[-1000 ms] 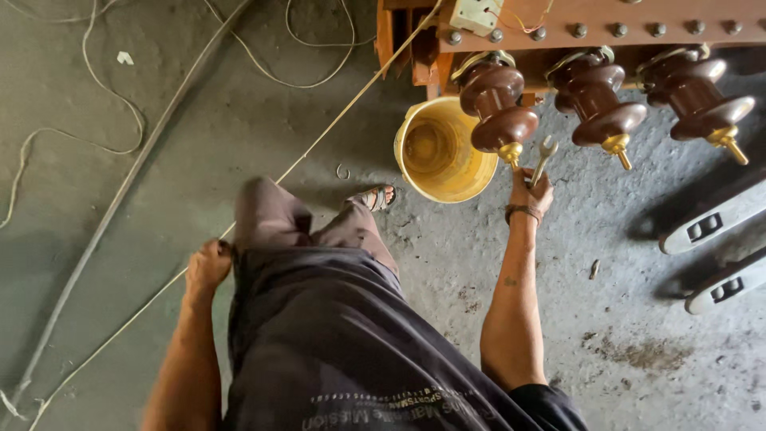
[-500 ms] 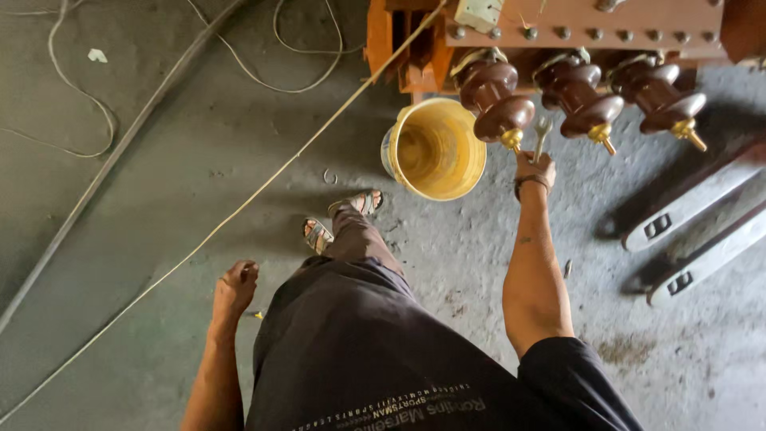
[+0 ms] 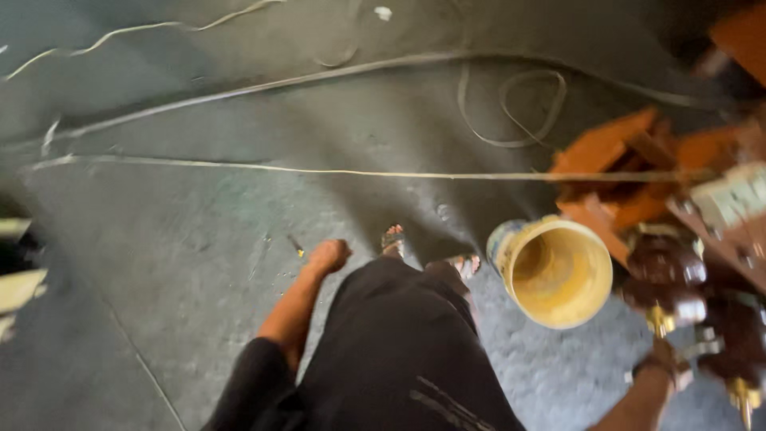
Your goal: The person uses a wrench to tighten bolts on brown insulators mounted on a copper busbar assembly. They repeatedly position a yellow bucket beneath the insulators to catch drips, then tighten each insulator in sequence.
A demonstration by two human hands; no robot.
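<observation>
My right hand (image 3: 664, 361), a band on its wrist, reaches up to the brass tip of a brown ribbed insulator (image 3: 664, 275) and seems to grip a small metal tool (image 3: 699, 348); motion blur hides the fingers. A second brown insulator (image 3: 738, 335) hangs just to the right. My left hand (image 3: 327, 255) hangs by my side with curled fingers and nothing in it. My dark trousers (image 3: 399, 351) fill the lower middle, with both sandalled feet (image 3: 392, 238) on the grey floor.
A yellow bucket (image 3: 501, 239) stands open on the floor between my feet and the insulators. An orange-brown metal frame (image 3: 610, 148) carries the insulators. Loose cables (image 3: 511, 104) and a taut pale wire (image 3: 319, 171) cross the floor. Pale objects (image 3: 16, 289) sit at the left edge.
The view has swung left and turned, so the bucket and insulators now sit at the right edge. My right hand stays at the insulator tip. My left arm still hangs down.
</observation>
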